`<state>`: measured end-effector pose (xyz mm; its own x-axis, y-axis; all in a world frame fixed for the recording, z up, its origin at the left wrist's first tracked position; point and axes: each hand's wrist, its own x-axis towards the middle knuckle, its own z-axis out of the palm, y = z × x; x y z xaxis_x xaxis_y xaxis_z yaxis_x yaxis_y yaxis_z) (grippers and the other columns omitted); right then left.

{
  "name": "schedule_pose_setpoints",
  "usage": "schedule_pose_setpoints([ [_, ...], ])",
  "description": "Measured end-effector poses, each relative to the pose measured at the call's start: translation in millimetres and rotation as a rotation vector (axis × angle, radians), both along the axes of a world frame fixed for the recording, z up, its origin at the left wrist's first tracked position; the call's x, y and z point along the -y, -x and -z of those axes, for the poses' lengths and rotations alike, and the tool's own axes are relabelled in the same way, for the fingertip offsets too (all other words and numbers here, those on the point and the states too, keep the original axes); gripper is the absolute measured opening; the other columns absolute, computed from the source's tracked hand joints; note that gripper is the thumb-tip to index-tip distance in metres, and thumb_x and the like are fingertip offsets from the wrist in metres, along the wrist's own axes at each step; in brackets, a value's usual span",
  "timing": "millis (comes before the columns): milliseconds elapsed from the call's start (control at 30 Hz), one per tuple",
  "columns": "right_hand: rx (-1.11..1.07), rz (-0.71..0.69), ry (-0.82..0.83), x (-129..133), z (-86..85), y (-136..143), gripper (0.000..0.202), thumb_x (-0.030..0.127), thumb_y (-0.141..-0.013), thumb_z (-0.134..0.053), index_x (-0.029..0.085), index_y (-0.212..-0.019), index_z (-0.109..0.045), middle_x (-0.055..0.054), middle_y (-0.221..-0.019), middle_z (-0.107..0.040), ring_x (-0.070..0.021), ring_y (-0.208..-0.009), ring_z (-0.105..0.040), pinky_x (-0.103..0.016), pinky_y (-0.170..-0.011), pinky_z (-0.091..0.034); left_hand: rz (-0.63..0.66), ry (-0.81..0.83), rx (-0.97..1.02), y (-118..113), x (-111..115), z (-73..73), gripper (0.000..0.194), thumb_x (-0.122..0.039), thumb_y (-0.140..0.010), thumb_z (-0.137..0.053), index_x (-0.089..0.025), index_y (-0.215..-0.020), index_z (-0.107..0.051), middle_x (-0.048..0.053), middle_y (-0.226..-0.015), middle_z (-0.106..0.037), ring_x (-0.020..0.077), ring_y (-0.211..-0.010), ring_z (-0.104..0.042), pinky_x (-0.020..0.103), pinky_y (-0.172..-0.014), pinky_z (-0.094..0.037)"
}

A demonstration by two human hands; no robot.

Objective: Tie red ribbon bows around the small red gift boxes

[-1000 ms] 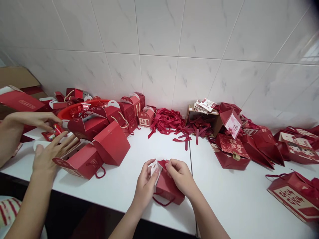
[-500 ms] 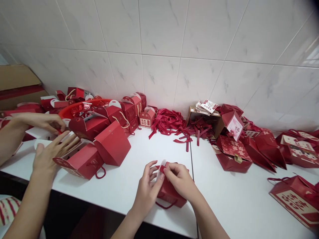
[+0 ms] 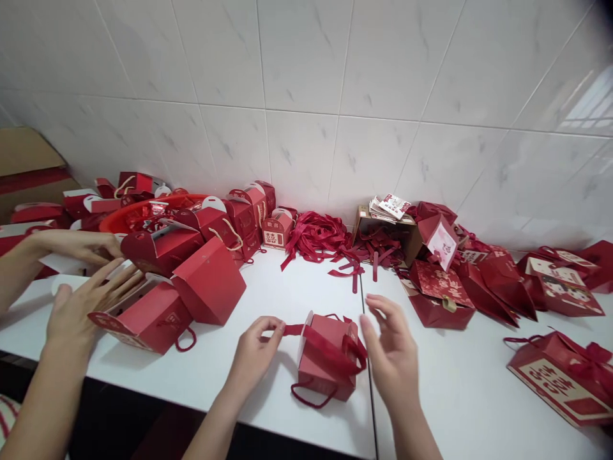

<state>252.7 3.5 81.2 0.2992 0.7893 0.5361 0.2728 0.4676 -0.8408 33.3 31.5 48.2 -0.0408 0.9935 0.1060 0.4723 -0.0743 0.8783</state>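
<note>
A red gift box (image 3: 322, 377) with a dark red cord handle sits on the white table between my hands. Across its top runs a dark red ribbon (image 3: 330, 350), looping at the box's right side. Its left end is pinched between the thumb and finger of my left hand (image 3: 256, 351), which is drawn off to the left of the box. My right hand (image 3: 391, 348) is just right of the box, fingers apart and nothing visible in them. A white edge of the box shows at its left side.
At left, a co-worker's hands (image 3: 90, 294) work at an opened red box (image 3: 148, 316). Behind are an orange-red basin (image 3: 112, 220), a ribbon pile (image 3: 320, 235) and a small carton (image 3: 412, 243) holding tags. Red boxes and bags crowd the right, including a bow-tied box (image 3: 560, 377).
My hands have moved apart from the top of the box. The left has pulled a ribbon end leftward, the right has let go and opened, and the ribbon now shows across the box.
</note>
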Motion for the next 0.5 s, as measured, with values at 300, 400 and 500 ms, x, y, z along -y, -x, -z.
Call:
schedule_pose_setpoints([
  [300, 0.193, -0.064, 0.327, 26.4, 37.7, -31.2, 0.023, 0.038, -0.093, -0.043, 0.022, -0.1, -0.058, -0.006, -0.103, -0.061, -0.0184, -0.098, -0.057, -0.029, -0.082, -0.046, -0.077, -0.167, -0.027, 8.3, -5.3, 0.0, 0.019, -0.04, -0.082, -0.052, -0.023, -0.086, -0.059, 0.006, -0.095, -0.063, 0.0261, -0.093, -0.056, 0.032, -0.075, -0.043],
  [400, 0.189, -0.123, 0.394, 25.3, 42.3, -13.8, 0.022, 0.041, -0.092, -0.046, 0.021, -0.099, -0.051, -0.004, -0.091, -0.06, -0.0164, -0.085, -0.057, -0.027, -0.074, -0.046, 0.158, -0.004, 0.278, -24.6, -4.6, -7.4, 0.026, -0.046, -0.086, -0.046, -0.021, -0.085, -0.053, 0.002, -0.085, -0.057, 0.0173, -0.075, -0.055, 0.026, -0.065, -0.044],
  [500, 0.144, -0.139, 0.459, 20.7, 50.2, -2.9, 0.024, 0.044, -0.089, -0.05, 0.021, -0.089, -0.044, 0.005, -0.064, -0.046, -0.0119, -0.059, -0.046, -0.022, -0.056, -0.039, 0.24, 0.053, 0.342, -47.4, -1.1, -4.6, 0.025, -0.045, -0.084, -0.053, -0.022, -0.082, -0.046, -0.003, -0.076, -0.048, 0.0126, -0.066, -0.048, 0.023, -0.061, -0.041],
])
